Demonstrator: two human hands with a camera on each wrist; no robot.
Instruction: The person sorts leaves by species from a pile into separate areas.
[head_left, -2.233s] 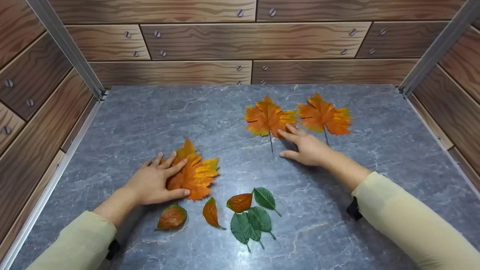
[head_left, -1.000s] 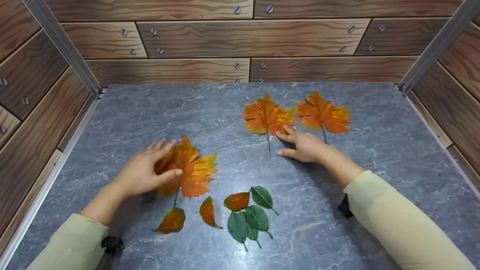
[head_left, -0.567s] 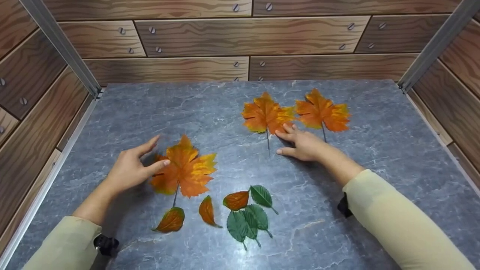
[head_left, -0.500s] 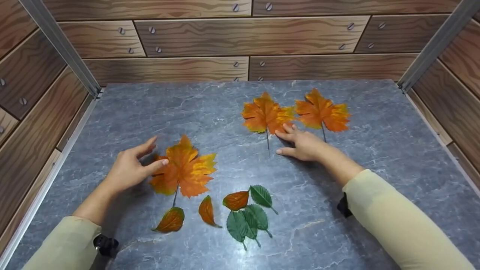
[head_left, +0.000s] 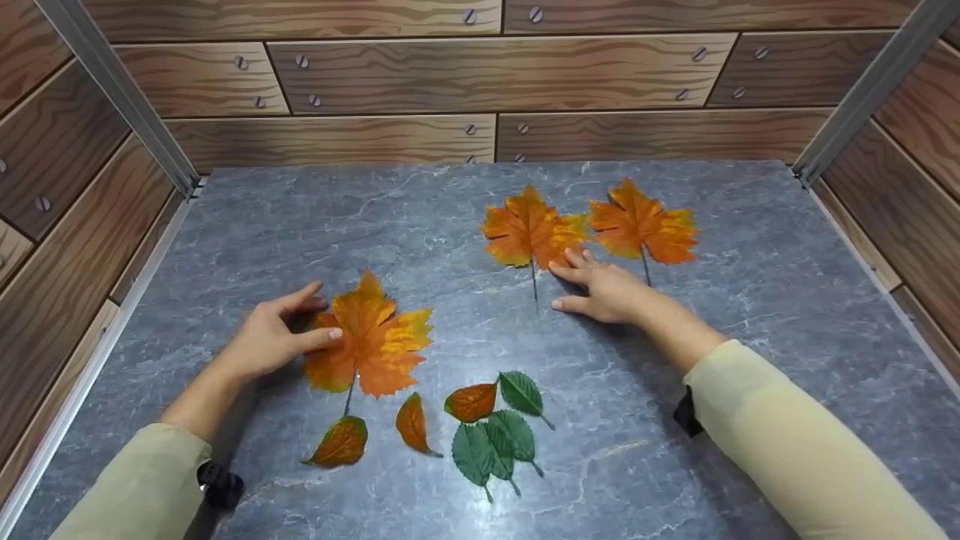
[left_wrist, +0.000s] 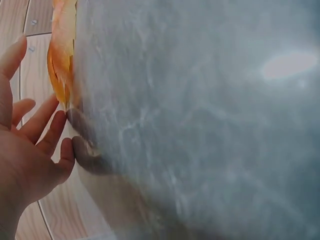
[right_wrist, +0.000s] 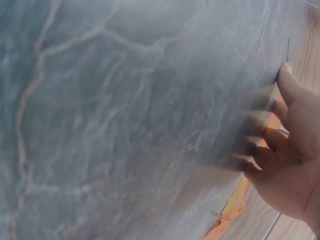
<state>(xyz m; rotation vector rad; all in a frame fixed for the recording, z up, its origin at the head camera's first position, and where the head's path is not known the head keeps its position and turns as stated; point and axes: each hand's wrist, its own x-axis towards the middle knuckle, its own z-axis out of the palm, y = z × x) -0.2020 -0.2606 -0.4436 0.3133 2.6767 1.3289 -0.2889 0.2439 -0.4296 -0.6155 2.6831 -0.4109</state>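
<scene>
My left hand (head_left: 266,337) is at the left edge of an orange-yellow artificial maple leaf (head_left: 382,341), its thumb over the leaf's left lobe. In the left wrist view the fingers of that hand (left_wrist: 35,155) are spread and loosely bent, two fingertips meeting the tabletop beside the leaf's edge. Farther back on the right, my right hand (head_left: 611,291) rests spread fingertips at the lower right lobe of a second maple leaf (head_left: 529,229). A third maple leaf (head_left: 643,225) lies to its right. Both hands grip nothing that I can see.
Several small leaves lie at the front: a red-green one (head_left: 341,441) below the left stem, a narrow one (head_left: 412,424), another red one (head_left: 471,403) and a green cluster (head_left: 480,454). Wood-patterned walls (head_left: 495,75) enclose the grey marbled table (head_left: 300,217).
My left hand has come off the left maple leaf, drawn leftward, then shifted slightly back to its edge; the leaf's stem now shows. The right hand has stayed in place.
</scene>
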